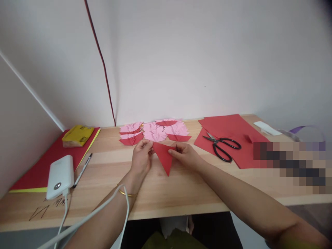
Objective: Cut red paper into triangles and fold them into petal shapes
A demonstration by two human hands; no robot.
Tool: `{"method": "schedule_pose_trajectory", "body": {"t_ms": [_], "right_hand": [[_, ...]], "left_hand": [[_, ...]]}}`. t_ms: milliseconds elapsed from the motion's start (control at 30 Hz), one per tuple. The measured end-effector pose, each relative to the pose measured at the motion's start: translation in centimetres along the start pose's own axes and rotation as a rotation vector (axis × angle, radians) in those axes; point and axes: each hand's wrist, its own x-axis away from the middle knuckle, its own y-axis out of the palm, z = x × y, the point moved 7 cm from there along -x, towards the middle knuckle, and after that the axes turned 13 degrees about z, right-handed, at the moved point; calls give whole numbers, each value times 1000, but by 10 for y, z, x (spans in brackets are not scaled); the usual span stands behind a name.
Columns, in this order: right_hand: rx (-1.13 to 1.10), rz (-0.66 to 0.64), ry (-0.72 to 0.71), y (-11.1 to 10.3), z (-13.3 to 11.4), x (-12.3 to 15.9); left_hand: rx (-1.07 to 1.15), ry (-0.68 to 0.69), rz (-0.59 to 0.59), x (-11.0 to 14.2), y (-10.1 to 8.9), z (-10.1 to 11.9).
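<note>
Above the middle of the wooden table, a folded red paper triangle point(164, 157) points downward between my hands. My left hand point(142, 155) pinches its upper left corner, while my right hand point(185, 155) grips the upper right edge between thumb and fingers. Just behind them lie several pink paper cutouts point(155, 132) with jagged edges in a cluster. Several red folded paper pieces point(131, 139) lie among the pink ones. To the right, open scissors point(222, 145) with black handles rest on red paper sheets point(243, 155).
At left, a white power bank point(61, 176) with a plugged cable lies near a pen point(83, 170). A yellow packet point(78, 135) sits on red and yellow sheets point(38, 171). The white cable point(90, 216) crosses over my left forearm. A white item point(266, 128) lies far right.
</note>
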Motion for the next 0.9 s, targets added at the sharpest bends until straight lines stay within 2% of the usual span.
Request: {"method": "schedule_pose_trajectory", "body": {"t_ms": [200,333,400,500,567,733,900], "right_hand": [[4,23,-29,-3,-9,1],[-18,30,-11,-4,-5,0],[-45,79,24,-9,0,-2],[-70,169,68,-18,5,-5],[-73,183,76,-21,5,-6],[-87,106,79,-18,6,-5],[-300,35,94,-9,9,-4]], "left_hand": [[37,34,-2,-3,-1,3],[72,46,15,-2,-2,4],[29,15,-64,3,5,0],[-103,-77,-258,14,19,-13],[-156,-94,-285,18,21,-19],[-181,-84,-213,13,14,-19],[-220,-130,-303,14,16,-22]]}}
